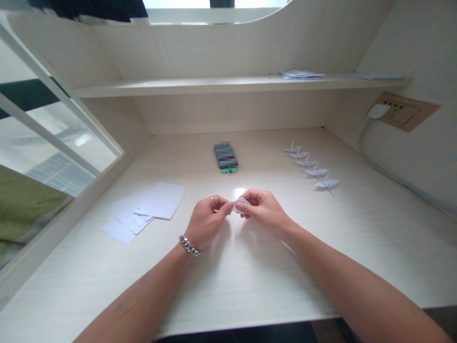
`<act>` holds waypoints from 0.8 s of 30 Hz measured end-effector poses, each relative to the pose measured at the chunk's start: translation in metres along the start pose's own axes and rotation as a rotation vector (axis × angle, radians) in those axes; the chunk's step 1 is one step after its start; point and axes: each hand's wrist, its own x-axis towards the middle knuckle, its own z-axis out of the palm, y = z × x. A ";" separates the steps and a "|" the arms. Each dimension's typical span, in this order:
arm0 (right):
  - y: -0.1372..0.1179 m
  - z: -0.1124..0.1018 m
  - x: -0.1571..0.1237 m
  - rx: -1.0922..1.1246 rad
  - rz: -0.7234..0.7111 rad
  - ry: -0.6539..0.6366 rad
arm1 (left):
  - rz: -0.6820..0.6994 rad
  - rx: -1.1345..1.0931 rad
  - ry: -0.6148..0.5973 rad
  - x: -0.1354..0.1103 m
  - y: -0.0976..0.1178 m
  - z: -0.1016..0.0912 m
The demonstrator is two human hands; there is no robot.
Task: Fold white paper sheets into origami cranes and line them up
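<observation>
A small piece of folded white paper (240, 204) is pinched between my two hands above the middle of the desk. My left hand (210, 216), with a ring and a metal bracelet, grips its left end between thumb and forefinger. Around its right side close the thumb and fingers of my right hand (264, 209), hiding part of the folds. To the left lie several loose white paper sheets (160, 200), partly overlapping. At the right, several folded paper cranes (326, 183) stand in a slanting row.
Beyond my hands lies a phone (228, 162) with a green edge, its screen blurred out. A shelf (214, 85) crosses the back, holding stacked paper (302, 75). A white plug (378, 111) sits in the wall socket (407, 112), its cable (396, 178) running along the right wall.
</observation>
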 end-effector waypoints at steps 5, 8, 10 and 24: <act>0.000 -0.002 0.001 -0.006 0.012 0.043 | -0.039 -0.016 0.018 0.002 0.001 -0.004; -0.001 -0.001 0.001 0.035 0.042 0.064 | -0.054 -0.069 0.054 0.004 -0.001 -0.006; -0.003 0.000 0.001 0.066 0.049 0.063 | -0.038 -0.100 0.079 0.005 -0.003 -0.006; -0.002 0.000 0.000 0.061 -0.025 0.119 | -0.008 -0.252 -0.001 0.004 -0.004 0.003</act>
